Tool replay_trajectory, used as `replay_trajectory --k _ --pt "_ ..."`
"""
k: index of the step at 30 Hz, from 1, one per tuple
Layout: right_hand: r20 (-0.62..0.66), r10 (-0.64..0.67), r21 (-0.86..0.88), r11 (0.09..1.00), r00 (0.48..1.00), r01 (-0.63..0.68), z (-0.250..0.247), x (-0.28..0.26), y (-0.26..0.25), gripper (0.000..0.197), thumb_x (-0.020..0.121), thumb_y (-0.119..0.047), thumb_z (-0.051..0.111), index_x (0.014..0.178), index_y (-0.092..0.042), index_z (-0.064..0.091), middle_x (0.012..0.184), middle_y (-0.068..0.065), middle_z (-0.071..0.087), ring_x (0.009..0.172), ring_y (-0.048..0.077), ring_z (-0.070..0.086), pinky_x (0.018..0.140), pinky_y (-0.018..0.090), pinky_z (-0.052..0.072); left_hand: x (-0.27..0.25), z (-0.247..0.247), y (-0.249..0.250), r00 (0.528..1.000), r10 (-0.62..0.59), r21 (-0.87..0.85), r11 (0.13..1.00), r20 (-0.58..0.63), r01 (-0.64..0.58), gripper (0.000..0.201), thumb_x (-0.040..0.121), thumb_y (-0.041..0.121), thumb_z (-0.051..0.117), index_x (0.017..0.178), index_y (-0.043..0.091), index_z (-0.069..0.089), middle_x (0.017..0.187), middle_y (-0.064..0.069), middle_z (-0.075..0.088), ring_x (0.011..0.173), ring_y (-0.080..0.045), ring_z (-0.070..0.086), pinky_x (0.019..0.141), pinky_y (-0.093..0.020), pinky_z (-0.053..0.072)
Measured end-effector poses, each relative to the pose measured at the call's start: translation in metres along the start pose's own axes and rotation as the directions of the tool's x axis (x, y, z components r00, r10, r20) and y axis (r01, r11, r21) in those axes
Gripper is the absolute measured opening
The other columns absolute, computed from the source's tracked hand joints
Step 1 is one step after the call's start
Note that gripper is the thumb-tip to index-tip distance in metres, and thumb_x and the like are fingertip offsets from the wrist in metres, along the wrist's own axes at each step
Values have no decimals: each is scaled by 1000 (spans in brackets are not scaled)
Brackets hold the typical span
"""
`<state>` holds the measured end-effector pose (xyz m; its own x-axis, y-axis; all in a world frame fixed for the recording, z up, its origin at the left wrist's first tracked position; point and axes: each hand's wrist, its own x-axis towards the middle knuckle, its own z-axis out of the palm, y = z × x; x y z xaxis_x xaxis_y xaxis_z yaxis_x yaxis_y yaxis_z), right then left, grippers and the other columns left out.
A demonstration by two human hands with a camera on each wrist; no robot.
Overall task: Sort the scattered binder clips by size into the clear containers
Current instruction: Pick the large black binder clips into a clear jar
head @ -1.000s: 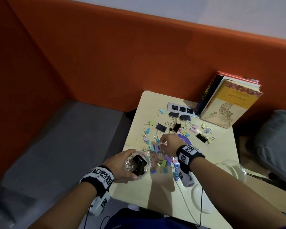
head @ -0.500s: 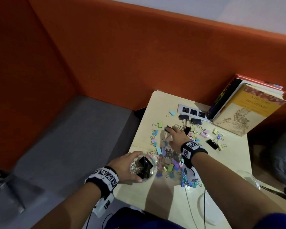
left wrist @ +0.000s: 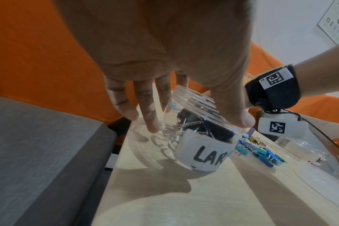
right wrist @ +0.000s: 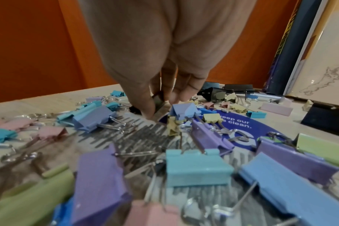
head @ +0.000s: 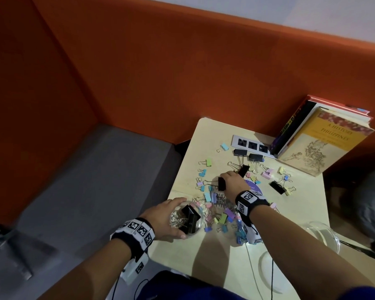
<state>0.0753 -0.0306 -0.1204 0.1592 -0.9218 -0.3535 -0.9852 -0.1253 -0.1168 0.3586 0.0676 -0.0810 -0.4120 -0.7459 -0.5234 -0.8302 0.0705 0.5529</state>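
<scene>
My left hand (head: 168, 214) grips the clear container (head: 196, 224) at the table's near left corner. Its label (left wrist: 205, 152) begins "LAR", and large black clips (head: 189, 215) lie inside. My right hand (head: 228, 180) pinches a large black binder clip (head: 221, 184) in the middle of the scatter; the right wrist view shows my fingertips (right wrist: 147, 113) closed on its dark body (right wrist: 159, 100). More large black clips (head: 240, 152) (head: 256, 157) (head: 277, 187) lie farther back. Several small and medium pastel clips (head: 223, 217) are strewn between my hands.
A second clear container (head: 322, 234) stands at the near right, a round lid (head: 268, 269) in front of it. Books (head: 325, 144) lean at the back right beside a socket strip (head: 250, 146). A purple sticker (head: 254, 188) lies under some clips. Orange partitions enclose the table.
My right hand reached from the near pile out to a large black clip and now pinches it. My left hand has stayed on the container.
</scene>
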Motion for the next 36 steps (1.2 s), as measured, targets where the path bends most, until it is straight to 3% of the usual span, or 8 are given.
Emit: replay_trajectory --k 6,12,16,19,21,24,32,36 --pt "-87 54 280 960 995 -28 -27 -20 -3 48 81 -18 69 126 -9 56 120 7 53 109 24 54 94 32 47 -1 -1 1 1000 5 -7 1000 -4 -5 107 66 59 82 150 46 17 154 10 38 137 -15 42 109 -36 40" --pt "-62 -180 520 833 982 186 -66 -62 -27 51 77 -28 80 124 -25 60 110 -9 61 97 7 59 85 28 54 0 1 -1 1000 18 8 1000 -11 -18 107 66 61 80 150 47 16 154 9 37 137 -15 42 108 -36 41" --pt "-12 -322 534 798 947 279 -73 -82 -42 43 75 -29 81 115 -27 66 104 -16 64 92 -3 58 77 20 51 0 1 -2 1000 23 -16 1000 -13 -23 107 64 62 81 148 52 15 153 11 38 136 -14 42 107 -39 42" --pt "45 -361 523 803 932 286 -64 -88 -52 43 75 -29 81 115 -26 66 93 -14 64 82 0 59 76 25 53 1 2 -2 1000 15 -20 1000 -17 -15 107 64 61 81 149 49 16 152 12 39 135 -13 43 107 -38 42" --pt "68 -385 522 800 921 296 -54 -89 -56 47 73 -31 82 117 -26 65 99 -10 66 85 4 62 80 31 56 2 2 -2 1000 5 -23 1000 -19 -6 109 63 61 81 149 48 17 152 12 39 134 -14 44 107 -37 42" --pt "58 -457 488 789 888 374 -38 -89 -57 54 74 -36 81 124 -24 64 129 -10 56 100 5 61 85 27 54 1 3 -2 1000 0 -30 1000 -22 0 111 59 64 80 149 48 17 151 12 39 133 -14 45 106 -39 44" --pt "6 -224 478 857 975 194 -33 -87 -29 24 93 -28 63 115 -23 66 112 -10 65 87 7 62 74 21 49 2 2 -3 1000 14 -15 1000 -2 -14 110 60 69 79 148 50 16 153 11 37 138 -15 40 108 -40 41" --pt "2 -82 429 901 997 73 -30 -74 -8 18 93 -26 59 109 -20 67 101 -10 65 87 12 63 77 28 53 5 3 -2 1000 10 -17 1000 -4 -10 110 58 69 80 147 50 18 152 11 39 137 -13 41 109 -39 41"
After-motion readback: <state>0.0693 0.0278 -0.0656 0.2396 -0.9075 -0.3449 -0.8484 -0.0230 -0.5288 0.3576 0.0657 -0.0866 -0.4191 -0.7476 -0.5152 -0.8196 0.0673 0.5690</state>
